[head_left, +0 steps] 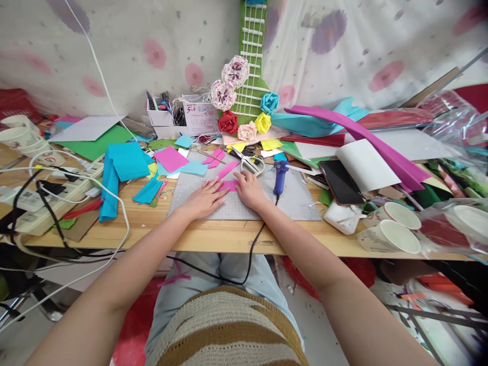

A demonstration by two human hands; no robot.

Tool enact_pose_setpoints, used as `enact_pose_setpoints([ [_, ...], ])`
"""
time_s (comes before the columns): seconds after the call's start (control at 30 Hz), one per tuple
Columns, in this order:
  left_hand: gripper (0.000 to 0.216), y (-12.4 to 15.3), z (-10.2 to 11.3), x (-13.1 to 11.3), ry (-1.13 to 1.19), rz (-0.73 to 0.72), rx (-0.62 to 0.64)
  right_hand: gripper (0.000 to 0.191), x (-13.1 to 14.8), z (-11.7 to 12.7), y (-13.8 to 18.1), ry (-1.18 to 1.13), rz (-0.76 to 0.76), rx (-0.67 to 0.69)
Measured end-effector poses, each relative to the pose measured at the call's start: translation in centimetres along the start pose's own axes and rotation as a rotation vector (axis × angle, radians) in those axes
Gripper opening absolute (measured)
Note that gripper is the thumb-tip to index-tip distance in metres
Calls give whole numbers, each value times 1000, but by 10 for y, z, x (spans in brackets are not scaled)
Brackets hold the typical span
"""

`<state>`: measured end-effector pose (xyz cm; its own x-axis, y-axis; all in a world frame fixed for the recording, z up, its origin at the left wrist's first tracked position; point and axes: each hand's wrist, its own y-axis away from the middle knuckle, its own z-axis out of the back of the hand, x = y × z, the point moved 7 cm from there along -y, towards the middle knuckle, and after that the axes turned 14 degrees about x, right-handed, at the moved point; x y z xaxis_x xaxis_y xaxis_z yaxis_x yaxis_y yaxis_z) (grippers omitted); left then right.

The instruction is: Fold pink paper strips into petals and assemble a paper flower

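My left hand lay unclenched, my right hand curled, its pinch unclear, on a flat pink paper strip, cut but seemingly unfinished.

Both arms reach forward, converging — left hand palm down, fingers extended; right hand lightly curled.

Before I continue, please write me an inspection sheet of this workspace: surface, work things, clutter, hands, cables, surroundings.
Surface: wooden table, gray gridded cutting mat near its front edge.
Work things: magenta paper strip on the mat; scissors behind, blue glue gun to the right.
Clutter: cyan paper, smartphone, paper cups.
Hands: left hand flat, right hand with fingers bent, both at the strip.
Cables: black cord hangs over the table edge; white cables near the power strip.
Surroundings: flower-patterned curtain behind.
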<state>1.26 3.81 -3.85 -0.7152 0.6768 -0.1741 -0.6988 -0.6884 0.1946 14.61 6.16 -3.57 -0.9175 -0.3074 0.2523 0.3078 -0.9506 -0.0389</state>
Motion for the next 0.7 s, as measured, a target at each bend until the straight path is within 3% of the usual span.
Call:
enact_pose_setpoints([
  [0.47,42,44,14,51,-54,110,-7,46,-1,0,2,12,-17,-1],
  [0.57,41,45,27,42,-109,60,-42,46,1,1,2,13,-21,-7],
  [0.7,45,28,32,12,-119,-68,-67,46,4,3,4,19,-22,-18],
])
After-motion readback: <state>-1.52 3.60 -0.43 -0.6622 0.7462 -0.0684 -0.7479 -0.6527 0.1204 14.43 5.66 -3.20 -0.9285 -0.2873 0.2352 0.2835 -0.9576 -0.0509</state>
